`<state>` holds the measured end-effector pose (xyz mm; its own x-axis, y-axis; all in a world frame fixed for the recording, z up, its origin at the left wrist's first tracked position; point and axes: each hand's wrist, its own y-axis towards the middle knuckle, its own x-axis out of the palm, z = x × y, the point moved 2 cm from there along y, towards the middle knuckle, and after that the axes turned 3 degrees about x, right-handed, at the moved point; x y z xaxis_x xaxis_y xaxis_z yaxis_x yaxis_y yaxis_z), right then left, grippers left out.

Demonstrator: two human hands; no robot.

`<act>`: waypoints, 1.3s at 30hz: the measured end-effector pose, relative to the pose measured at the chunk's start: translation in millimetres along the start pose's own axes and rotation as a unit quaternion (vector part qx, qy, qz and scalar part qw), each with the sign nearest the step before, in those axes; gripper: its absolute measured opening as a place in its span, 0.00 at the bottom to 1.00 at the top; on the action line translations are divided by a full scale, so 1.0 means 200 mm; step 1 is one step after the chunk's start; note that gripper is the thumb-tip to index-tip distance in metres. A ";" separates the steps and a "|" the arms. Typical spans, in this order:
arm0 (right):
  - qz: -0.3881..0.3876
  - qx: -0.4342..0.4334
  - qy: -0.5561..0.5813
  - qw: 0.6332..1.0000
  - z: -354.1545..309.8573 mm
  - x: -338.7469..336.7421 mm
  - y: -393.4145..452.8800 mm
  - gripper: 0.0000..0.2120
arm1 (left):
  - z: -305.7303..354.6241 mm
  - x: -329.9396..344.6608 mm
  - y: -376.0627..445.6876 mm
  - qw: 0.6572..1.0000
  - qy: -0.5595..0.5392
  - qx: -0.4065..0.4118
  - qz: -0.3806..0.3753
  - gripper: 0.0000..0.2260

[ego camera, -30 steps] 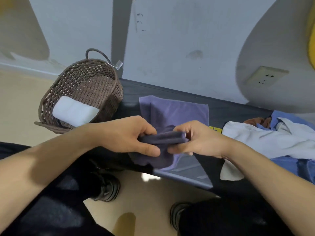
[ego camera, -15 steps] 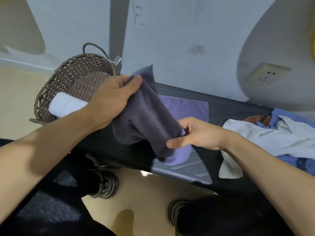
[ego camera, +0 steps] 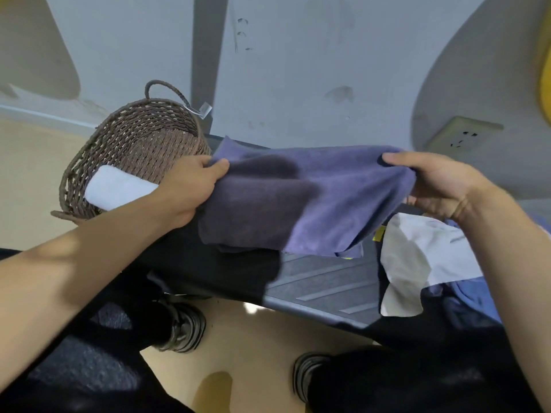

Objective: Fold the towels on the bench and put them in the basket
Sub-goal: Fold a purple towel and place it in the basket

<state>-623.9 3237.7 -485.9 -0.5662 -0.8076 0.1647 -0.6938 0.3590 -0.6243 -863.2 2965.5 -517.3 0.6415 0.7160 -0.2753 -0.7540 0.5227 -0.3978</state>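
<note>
From the head camera, my left hand (ego camera: 190, 186) and right hand (ego camera: 441, 186) each pinch an upper corner of the purple terry towel (ego camera: 322, 204), stretched above the dark bench (ego camera: 328, 281), beside the brown woven basket (ego camera: 140, 144) holding a folded white towel (ego camera: 116, 186).

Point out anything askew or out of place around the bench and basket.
The wicker basket is tipped, its opening facing the camera, a folded white towel inside. The unfolded pile droops over the bench edge. Both hands, left and right, hold a purple towel.
</note>
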 end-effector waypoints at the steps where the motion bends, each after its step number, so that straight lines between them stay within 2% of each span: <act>1: 0.021 0.005 0.010 1.000 0.03 0.02 0.03 0.07 | -0.04 0.02 0.02 1.000 -0.006 -0.016 -0.001 0.08; 3: 0.046 0.017 0.004 0.999 0.10 0.05 0.08 0.03 | -0.11 0.05 0.04 0.999 -0.010 -0.034 -0.004 0.06; 6: 0.081 0.034 -0.054 0.995 0.21 0.09 0.12 0.06 | -0.22 0.08 0.05 0.997 0.028 -0.063 -0.038 0.07; 7: 0.108 0.037 -0.076 0.991 0.24 0.11 0.13 0.09 | -0.26 0.09 0.05 0.994 0.071 -0.068 -0.055 0.09; 10: 0.169 0.031 -0.162 0.972 0.30 0.15 0.14 0.26 | -0.36 0.09 0.03 0.964 0.252 -0.053 -0.069 0.16; 11: 0.176 0.029 -0.242 0.954 0.32 0.16 0.14 0.30 | -0.39 0.09 0.02 0.952 0.293 -0.056 -0.069 0.21; 12: 0.182 0.033 -0.351 0.918 0.33 0.17 0.13 0.33 | -0.40 0.08 0.02 0.940 0.326 -0.069 -0.075 0.26; 13: 0.187 0.038 -0.464 0.865 0.35 0.18 0.12 0.31 | -0.41 0.08 0.00 0.926 0.358 -0.084 -0.087 0.29; 15: 0.171 0.047 -0.611 0.772 0.38 0.20 0.09 0.17 | -0.41 0.08 -0.03 0.893 0.424 -0.083 -0.125 0.31; 16: 0.152 0.060 -0.640 0.751 0.40 0.21 0.08 0.14 | -0.41 0.09 -0.04 0.881 0.447 -0.056 -0.142 0.30; 18: 0.119 0.092 -0.649 0.746 0.44 0.21 0.08 0.18 | -0.40 0.11 -0.08 0.871 0.466 0.021 -0.155 0.24; 21: 0.123 0.054 -0.678 0.723 0.45 0.25 0.09 0.27 | -0.37 0.13 -0.10 0.860 0.488 0.099 -0.110 0.16; 26: 0.110 0.061 -0.721 0.681 0.51 0.30 0.08 0.28 | -0.32 0.13 -0.09 0.852 0.499 0.124 -0.100 0.10; 30: 0.092 0.017 -0.711 0.697 0.50 0.30 0.08 0.11 | -0.30 0.13 -0.07 0.853 0.498 0.134 -0.078 0.14; 32: 0.090 0.014 -0.687 0.721 0.41 0.30 0.07 0.05 | -0.27 0.12 -0.05 0.874 0.462 0.130 -0.072 0.14; 34: 0.073 0.045 -0.663 0.744 0.30 0.26 0.04 0.05 | -0.25 0.10 -0.03 0.909 0.397 0.107 -0.070 0.13; 36: 0.029 0.106 -0.610 0.785 0.22 0.19 0.00 0.02 | -0.25 0.10 -0.02 0.937 0.336 0.079 -0.064 0.15; 38: -0.027 0.172 -0.543 0.821 0.20 0.11 -0.06 0.04 | -0.28 0.11 -0.03 0.962 0.257 0.033 -0.088 0.16; 39: -0.051 0.198 -0.531 0.823 0.20 0.08 -0.09 0.07 | -0.31 0.12 -0.04 0.971 0.213 -0.001 -0.109 0.17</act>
<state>-602.5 3200.3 -503.3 0.3392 -0.8531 -0.3964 -0.3949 0.2533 -0.8831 -832.0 2949.9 -574.7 0.7866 0.3322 -0.5205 -0.5934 0.6397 -0.4885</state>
